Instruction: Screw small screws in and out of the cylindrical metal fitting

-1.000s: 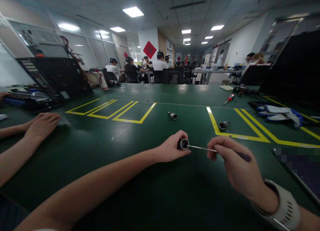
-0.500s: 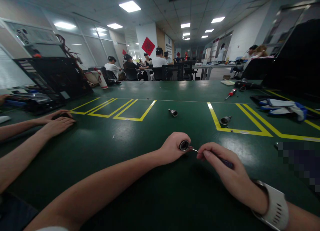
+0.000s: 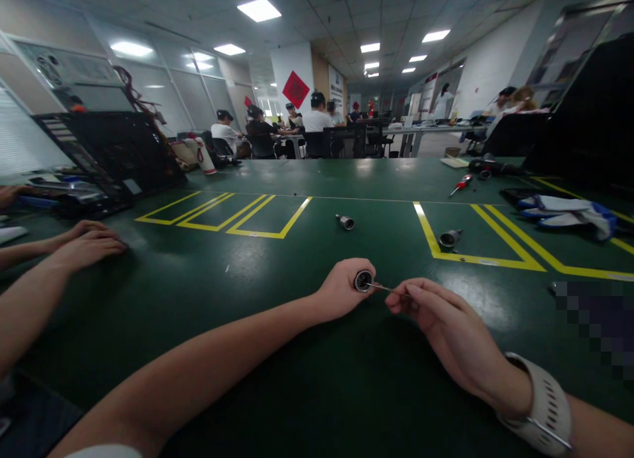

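My left hand (image 3: pixel 341 291) is closed around a round metal connector (image 3: pixel 363 281), its hollow mouth facing me. The fingers of my right hand (image 3: pixel 440 322) are pinched on a screwdriver (image 3: pixel 384 288). Only its thin shaft shows; the handle is hidden in the hand. The shaft's tip reaches the open mouth of the connector; how deep it goes I cannot tell. Beyond my hands, a second metal connector (image 3: pixel 346 223) lies on the green table (image 3: pixel 277 392). Another metal connector (image 3: pixel 450 238) rests inside a yellow-taped area at the right, with tiny pieces near it.
A red screwdriver (image 3: pixel 461 185) lies farther back. Blue-and-white gloves (image 3: pixel 569 213) sit at the right. A co-worker's hands (image 3: pixel 84 248) are on the table at the left, near yellow tape outlines (image 3: pixel 252 233). A pixelated dark patch (image 3: pixel 601 319) covers the right edge.
The screwdriver's tip has moved from the connector's side to its mouth. My right hand has rolled over, hiding the dark handle. The co-worker's hands have shifted left.
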Demonstrator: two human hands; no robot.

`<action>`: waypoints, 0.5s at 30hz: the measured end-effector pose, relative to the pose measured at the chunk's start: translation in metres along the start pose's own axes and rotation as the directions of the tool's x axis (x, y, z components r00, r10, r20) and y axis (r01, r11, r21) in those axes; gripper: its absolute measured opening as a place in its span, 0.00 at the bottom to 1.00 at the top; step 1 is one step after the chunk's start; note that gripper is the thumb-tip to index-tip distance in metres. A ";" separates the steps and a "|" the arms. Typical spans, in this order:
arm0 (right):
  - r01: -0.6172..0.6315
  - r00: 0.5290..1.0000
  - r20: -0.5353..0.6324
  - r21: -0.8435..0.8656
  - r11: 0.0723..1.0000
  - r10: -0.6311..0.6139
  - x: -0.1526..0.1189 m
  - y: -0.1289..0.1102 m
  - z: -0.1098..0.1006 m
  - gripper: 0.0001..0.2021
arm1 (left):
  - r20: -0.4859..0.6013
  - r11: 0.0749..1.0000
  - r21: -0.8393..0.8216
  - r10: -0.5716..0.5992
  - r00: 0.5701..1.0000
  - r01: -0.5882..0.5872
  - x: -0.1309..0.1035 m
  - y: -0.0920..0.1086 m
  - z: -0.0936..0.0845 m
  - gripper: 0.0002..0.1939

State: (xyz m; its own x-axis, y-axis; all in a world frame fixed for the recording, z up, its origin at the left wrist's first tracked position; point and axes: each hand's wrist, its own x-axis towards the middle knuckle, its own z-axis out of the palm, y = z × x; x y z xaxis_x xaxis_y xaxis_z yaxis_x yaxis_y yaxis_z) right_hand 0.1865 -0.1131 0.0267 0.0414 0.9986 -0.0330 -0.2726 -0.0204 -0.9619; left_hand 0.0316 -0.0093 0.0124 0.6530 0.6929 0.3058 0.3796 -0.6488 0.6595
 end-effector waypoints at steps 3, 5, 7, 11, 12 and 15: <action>-0.010 1.000 -0.022 -0.033 0.999 0.009 0.000 -0.001 0.000 0.10 | 0.019 0.995 0.100 0.019 1.000 -0.021 0.000 0.001 0.000 0.05; -0.043 0.999 -0.026 0.016 0.999 0.044 0.002 -0.001 -0.002 0.09 | 0.037 0.990 0.134 0.043 0.998 -0.048 0.000 0.001 0.000 0.05; -0.102 0.994 -0.018 0.099 0.990 0.104 0.005 0.000 -0.004 0.09 | 0.052 0.989 0.134 0.061 0.997 -0.067 0.001 0.001 0.000 0.05; -0.184 0.982 -0.010 0.230 0.956 0.191 0.010 0.001 -0.008 0.07 | 0.057 0.990 0.126 0.053 0.997 -0.060 0.002 -0.001 -0.001 0.07; -0.191 0.980 -0.012 0.249 0.949 0.201 0.010 0.001 -0.008 0.07 | 0.061 0.990 0.127 0.048 0.997 -0.056 0.002 -0.002 -0.001 0.07; -0.204 0.976 -0.019 0.275 0.939 0.218 0.010 -0.001 -0.007 0.07 | 0.081 0.989 0.133 0.048 0.996 -0.058 0.002 -0.003 -0.002 0.07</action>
State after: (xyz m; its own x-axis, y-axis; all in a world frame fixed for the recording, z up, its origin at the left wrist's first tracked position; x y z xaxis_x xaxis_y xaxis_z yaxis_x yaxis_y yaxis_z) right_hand 0.1941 -0.1039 0.0256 -0.0009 0.9692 -0.2465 -0.5294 -0.2096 -0.8221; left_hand 0.0308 -0.0053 0.0126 0.7210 0.6336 0.2805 0.4246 -0.7239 0.5438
